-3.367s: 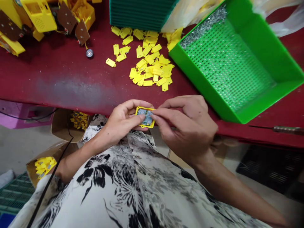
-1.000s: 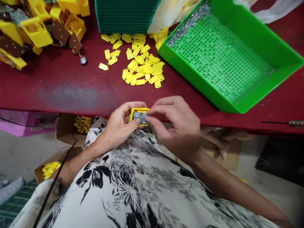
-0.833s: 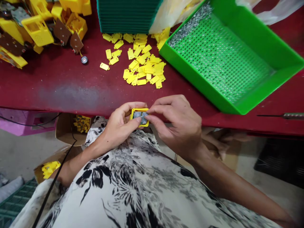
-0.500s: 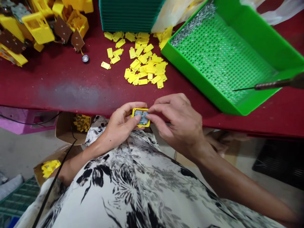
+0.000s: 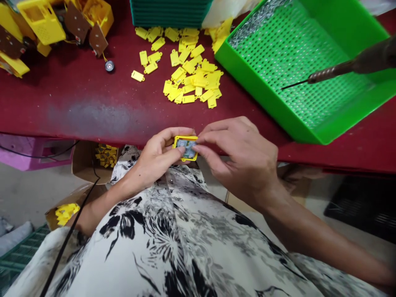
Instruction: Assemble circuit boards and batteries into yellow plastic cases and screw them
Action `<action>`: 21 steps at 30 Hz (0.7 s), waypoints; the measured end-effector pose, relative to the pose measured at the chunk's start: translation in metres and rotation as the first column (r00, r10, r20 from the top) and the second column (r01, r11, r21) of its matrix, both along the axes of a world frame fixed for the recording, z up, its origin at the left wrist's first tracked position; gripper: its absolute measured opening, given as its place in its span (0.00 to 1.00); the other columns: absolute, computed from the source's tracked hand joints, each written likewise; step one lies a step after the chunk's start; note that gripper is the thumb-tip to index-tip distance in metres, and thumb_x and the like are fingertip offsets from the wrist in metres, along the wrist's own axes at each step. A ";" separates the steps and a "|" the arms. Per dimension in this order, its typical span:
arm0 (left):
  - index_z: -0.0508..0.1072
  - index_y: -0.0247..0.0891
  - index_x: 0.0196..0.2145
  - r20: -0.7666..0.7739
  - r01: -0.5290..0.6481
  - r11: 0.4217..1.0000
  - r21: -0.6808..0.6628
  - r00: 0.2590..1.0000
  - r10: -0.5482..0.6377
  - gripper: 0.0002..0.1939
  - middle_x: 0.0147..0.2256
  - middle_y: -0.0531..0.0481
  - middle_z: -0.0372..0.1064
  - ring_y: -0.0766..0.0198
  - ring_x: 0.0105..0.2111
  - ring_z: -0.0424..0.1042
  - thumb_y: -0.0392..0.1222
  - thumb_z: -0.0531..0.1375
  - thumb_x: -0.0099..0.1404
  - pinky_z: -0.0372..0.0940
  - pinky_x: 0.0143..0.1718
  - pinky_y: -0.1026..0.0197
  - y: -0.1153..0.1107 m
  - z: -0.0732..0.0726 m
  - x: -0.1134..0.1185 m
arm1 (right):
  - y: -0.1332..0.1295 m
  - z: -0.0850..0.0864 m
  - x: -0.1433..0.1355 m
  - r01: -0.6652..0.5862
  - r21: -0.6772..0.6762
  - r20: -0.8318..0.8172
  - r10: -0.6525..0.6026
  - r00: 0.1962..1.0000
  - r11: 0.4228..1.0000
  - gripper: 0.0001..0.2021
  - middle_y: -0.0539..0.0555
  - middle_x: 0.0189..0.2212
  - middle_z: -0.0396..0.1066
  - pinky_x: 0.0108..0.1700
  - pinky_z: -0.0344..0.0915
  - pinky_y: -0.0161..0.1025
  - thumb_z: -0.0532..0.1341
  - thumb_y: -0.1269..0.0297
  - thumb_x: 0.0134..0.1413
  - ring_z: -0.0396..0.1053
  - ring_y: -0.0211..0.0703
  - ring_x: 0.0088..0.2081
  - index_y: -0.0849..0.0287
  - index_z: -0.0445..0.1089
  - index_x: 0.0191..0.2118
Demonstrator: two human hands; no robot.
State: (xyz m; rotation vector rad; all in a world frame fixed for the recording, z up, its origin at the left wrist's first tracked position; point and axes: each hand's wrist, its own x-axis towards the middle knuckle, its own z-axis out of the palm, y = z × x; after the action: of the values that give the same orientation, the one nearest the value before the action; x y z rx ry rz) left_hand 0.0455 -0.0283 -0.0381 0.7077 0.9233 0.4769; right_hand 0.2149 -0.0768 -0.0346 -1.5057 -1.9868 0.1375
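Note:
My left hand (image 5: 159, 154) holds a small yellow plastic case (image 5: 185, 159) at the table's front edge, its thumb pressed on the greyish circuit board (image 5: 189, 151) inside. At the case's right edge, the thumb and index finger of my right hand (image 5: 239, 154) are pinched together, touching the rim. Whether anything small is between those fingertips is hidden. Beyond my hands, many small yellow plastic covers (image 5: 194, 78) lie in a loose pile on the dark red table (image 5: 123, 99).
A green bin (image 5: 269, 105) with small metal screws stands at right, a power screwdriver (image 5: 334, 72) hanging over it. Yellow housings (image 5: 43, 20) with brown boards and a small round speaker (image 5: 109, 66) lie at left. Boxes with yellow parts (image 5: 107, 154) are below the table.
The view has shifted a little, and the tabletop things appear higher. The screwdriver's tip has swung left over the bin. Both hands keep nearly the same pose around the case.

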 end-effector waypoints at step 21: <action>0.75 0.36 0.49 0.044 -0.018 0.993 -0.120 0.999 0.024 0.19 0.51 0.44 0.75 0.51 0.48 0.76 0.36 0.61 0.59 0.72 0.48 0.49 -0.005 -0.004 -0.005 | 0.002 0.003 0.005 -0.117 -0.165 -0.204 0.083 0.976 0.979 0.06 0.50 0.34 0.75 0.36 0.72 0.37 0.65 0.73 0.59 0.74 0.39 0.35 0.55 0.75 0.39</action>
State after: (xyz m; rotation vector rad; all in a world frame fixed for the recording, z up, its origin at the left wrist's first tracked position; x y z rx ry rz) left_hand 0.0405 -0.0328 -0.0417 0.5765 0.9093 0.4508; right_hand 0.2201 -0.0745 -0.0316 -1.4378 -1.9317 0.4977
